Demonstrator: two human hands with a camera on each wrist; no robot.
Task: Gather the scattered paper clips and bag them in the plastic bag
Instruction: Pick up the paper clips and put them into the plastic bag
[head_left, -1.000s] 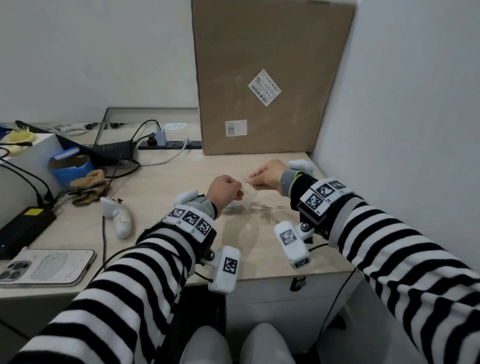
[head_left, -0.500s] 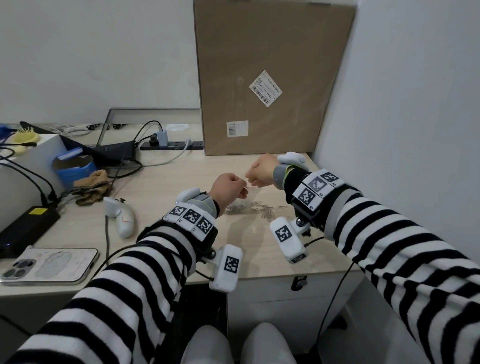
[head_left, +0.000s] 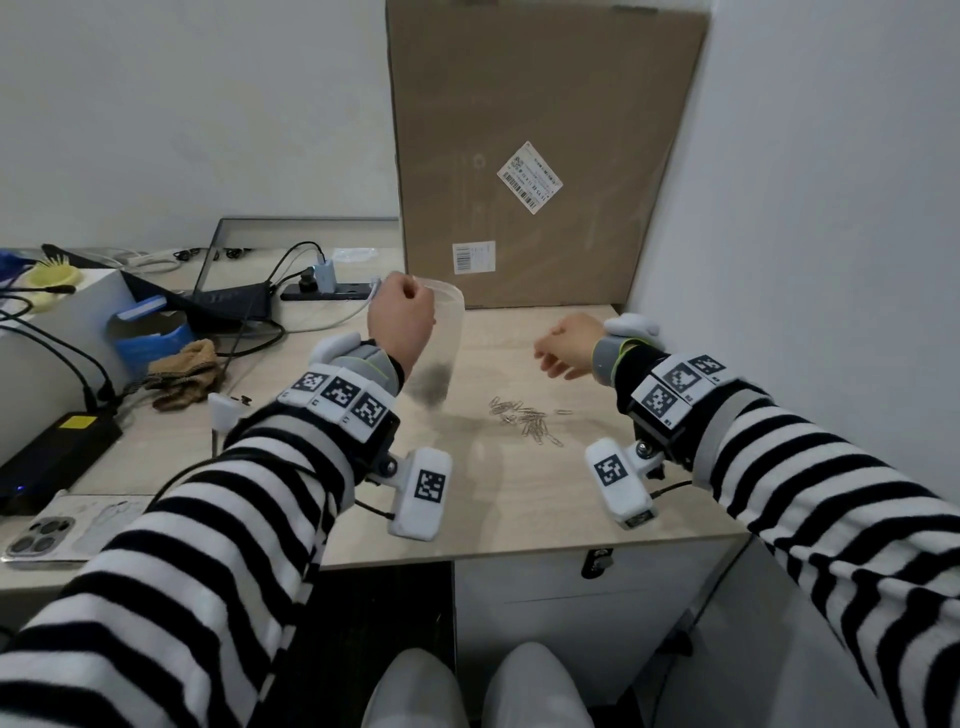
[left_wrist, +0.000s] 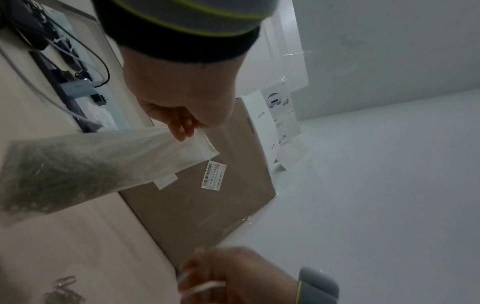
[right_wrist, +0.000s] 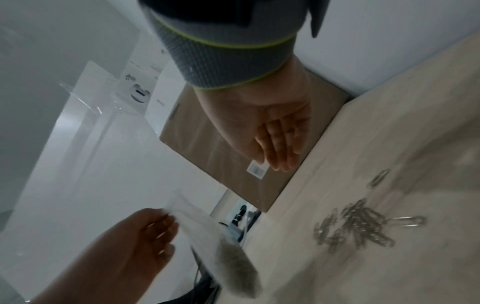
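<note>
Silver wire paper clips (head_left: 527, 418) lie in a loose heap on the pale wood-grain surface (head_left: 519, 499), with a few strays at its edges, while a darker clump of clips already sits low in the clear, thin plastic bag (head_left: 441, 343). The bag hangs above the surface from the left hand (head_left: 400, 322), whose curled fingers (left_wrist: 182, 127) pinch its top edge; the heap lies to the right of the bag and nearer the person, well apart from it. The right hand (head_left: 563, 348) hovers empty beyond the heap, fingers straight and relaxed, touching nothing. Judged from this, the bagging is partway through, between one load and the next. The next move likely calls for the right hand to come down on the heap and pinch up several clips, and for the bag's mouth to be held open to take them.
</note>
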